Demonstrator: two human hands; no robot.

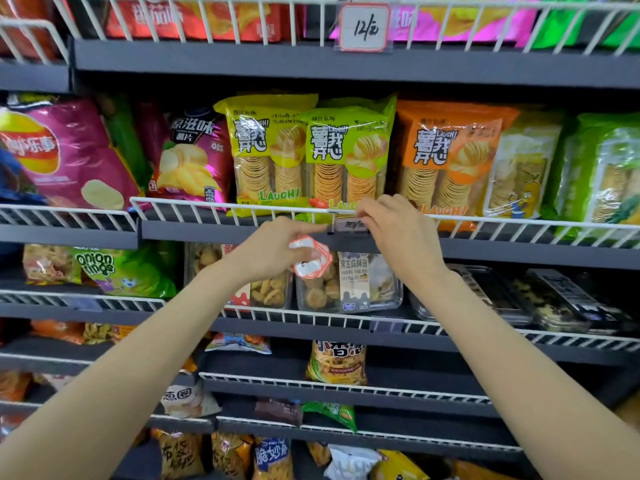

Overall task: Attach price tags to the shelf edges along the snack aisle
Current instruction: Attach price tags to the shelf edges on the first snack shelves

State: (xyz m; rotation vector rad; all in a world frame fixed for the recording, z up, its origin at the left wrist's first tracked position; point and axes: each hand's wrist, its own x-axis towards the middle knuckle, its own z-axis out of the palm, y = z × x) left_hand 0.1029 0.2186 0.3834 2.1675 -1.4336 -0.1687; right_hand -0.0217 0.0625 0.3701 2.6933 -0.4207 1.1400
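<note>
Right hand (391,226) pinching a clear tag holder (349,226) against the white wire rail (242,209) of the crisp shelf, left hand (277,247) gripping a stack of red-bordered price tags (310,259) (fingertip touching the holder's left edge), another tag (363,28) clipped to the far shelf above.

Two bare forearms, seen from wrist to near the elbow; no sleeves are worn within view. Left hand (273,247) and right hand (391,226): uncovered, no gloves, rings, watch or bracelets to be seen.
</note>
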